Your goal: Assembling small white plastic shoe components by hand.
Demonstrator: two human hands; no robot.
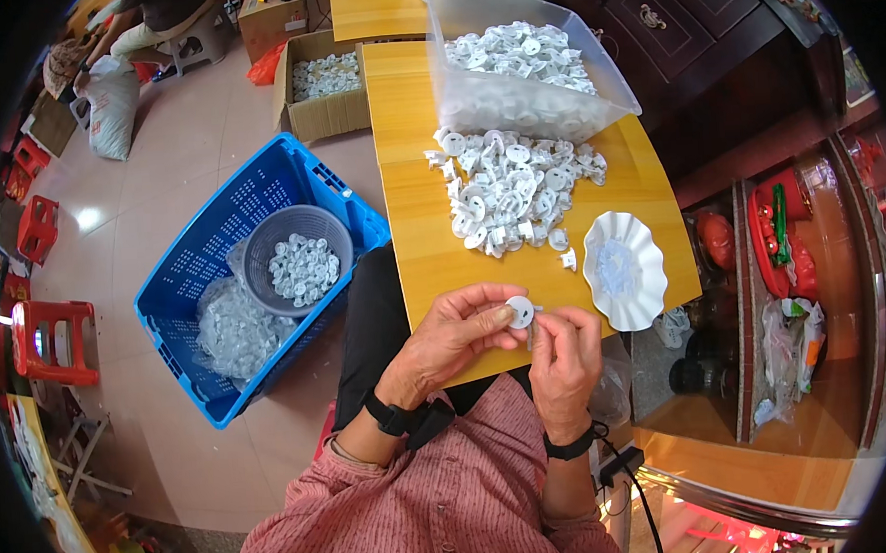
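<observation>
Over the table's near edge, my left hand (448, 338) pinches a small white plastic part with a round, disc-shaped face (520, 312) between thumb and fingers. My right hand (566, 365) is closed close against the part's right side, fingertips pressed together; whatever they grip is too small to make out. Just beyond my hands lies a heap of similar white plastic parts (514, 188), with one loose piece (568, 260) at its near edge. To the right stands a white scalloped dish (646, 284) holding tiny pale, clear bits.
A clear plastic bin (534, 106) full of white parts stands at the table's (409, 198) far side. On the floor at left, a blue crate (194, 214) holds a grey basket (295, 216) of parts and bagged pieces. Beyond are a cardboard box (329, 117), red stool (56, 342) and another person.
</observation>
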